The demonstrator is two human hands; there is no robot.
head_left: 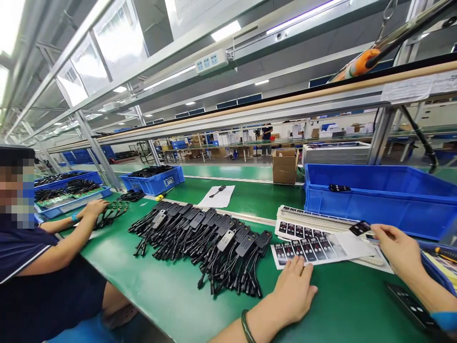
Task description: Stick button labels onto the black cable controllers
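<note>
My left hand [293, 288] lies with its fingers flat on the lower edge of a sheet of black stickers [310, 249], pressing it to the green table. Between the thumb and fingers of my right hand [399, 248] is a small black sticker [360, 227], held up over the sheet's right end. Behind this sheet is a thick stack of similar sheets [300, 218]. To the left of my left hand, black plastic boxes with cables [246, 244] lie in a long overlapping row, their plugs toward the front edge.
A large blue bin [374, 202] stands behind the sheets, beside a cardboard box [284, 166]. A white paper [217, 196] with one cabled box lies past the row. On the left, a co-worker's hand [93, 208] handles green circuit boards [119, 206] near blue bins [155, 180]. A dark device [410, 302] lies below my right wrist.
</note>
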